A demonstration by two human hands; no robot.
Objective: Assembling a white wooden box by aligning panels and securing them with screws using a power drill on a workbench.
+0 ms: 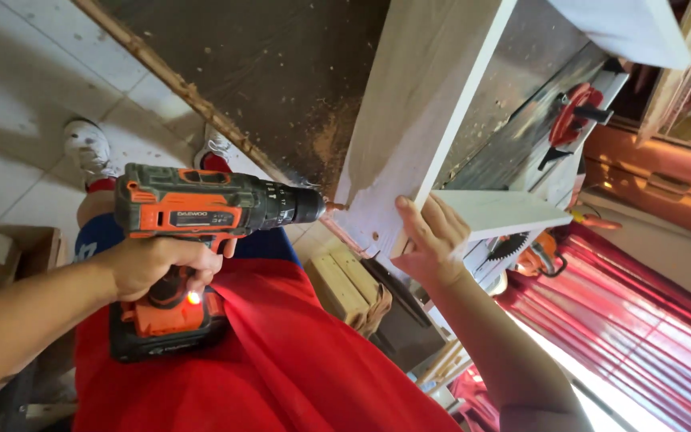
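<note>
My left hand (157, 264) grips the handle of an orange and black cordless drill (201, 210) with a small light glowing near its battery. Its bit (333, 206) touches the face of a long white board (409, 120), close to the board's end. My right hand (433, 240) clasps that end of the board, where a second white board (505, 212) meets it at a right angle. Small holes show in the white face beside my fingers.
A dark worktop (281, 72) strewn with sawdust lies behind the drill. A red clamp (573, 116) and a circular saw (521, 248) sit near a table saw at right. Wooden blocks (345, 284) lie below, and my shoes (89, 148) stand on a tiled floor.
</note>
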